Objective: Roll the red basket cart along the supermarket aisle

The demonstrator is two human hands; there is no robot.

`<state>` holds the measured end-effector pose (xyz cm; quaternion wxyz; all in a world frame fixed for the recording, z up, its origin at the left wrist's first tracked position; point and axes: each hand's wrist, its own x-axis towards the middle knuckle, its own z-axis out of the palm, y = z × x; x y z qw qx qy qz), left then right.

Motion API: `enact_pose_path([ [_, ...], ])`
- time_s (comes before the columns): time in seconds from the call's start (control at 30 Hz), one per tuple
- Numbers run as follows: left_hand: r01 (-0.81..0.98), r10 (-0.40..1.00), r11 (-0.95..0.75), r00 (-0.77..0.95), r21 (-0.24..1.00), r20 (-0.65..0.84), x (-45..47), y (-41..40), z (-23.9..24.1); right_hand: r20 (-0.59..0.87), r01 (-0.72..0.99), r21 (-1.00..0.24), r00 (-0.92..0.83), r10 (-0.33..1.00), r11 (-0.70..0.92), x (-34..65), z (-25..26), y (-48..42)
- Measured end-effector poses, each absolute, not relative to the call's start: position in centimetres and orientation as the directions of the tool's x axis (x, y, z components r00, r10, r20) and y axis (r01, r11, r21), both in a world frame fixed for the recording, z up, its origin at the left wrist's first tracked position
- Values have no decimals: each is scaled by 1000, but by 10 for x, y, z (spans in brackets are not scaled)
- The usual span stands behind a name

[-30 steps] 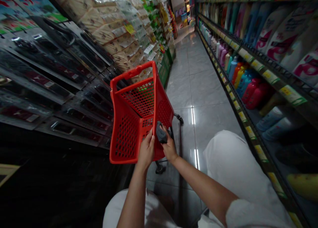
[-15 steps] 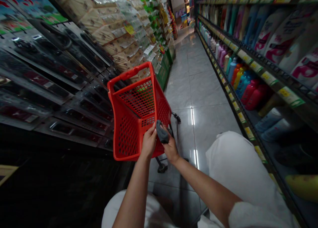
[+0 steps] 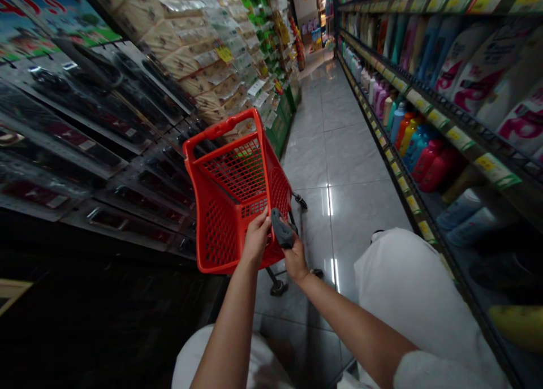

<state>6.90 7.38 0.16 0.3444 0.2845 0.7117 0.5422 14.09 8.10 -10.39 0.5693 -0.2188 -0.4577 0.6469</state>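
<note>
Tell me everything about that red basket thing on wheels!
The red basket looks like plastic, with walls full of small holes and a solid rim. A looped red handle arches over its far end. No goods show inside it. It stands on small dark wheels on the shiny tiled floor, close to the shelves on the left. At its near edge the left hand grips the rim and the right hand holds a grey handle.
</note>
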Motion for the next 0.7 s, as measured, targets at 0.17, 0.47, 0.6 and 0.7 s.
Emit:
enact_pose_path([
  [0.17, -24, 797, 251, -562, 968, -221, 70, 70, 3, 51, -436, -896, -277, 959, -79, 143, -119, 103],
  [0.47, -259, 792, 252, -499, 932, -352, 69, 73, 7, 501, -291, -863, -395, 770, 412, 176, -79, 117],
  [0.6, -291, 786, 254, -494, 922, -372, 75, 75, 9, 480, -189, -877, -416, 772, 443, 164, -69, 149],
  [0.7, -318, 766, 260, -507, 912, -395, 80, 77, 12, 448, -128, -890, -428, 785, 438, 145, -54, 189],
])
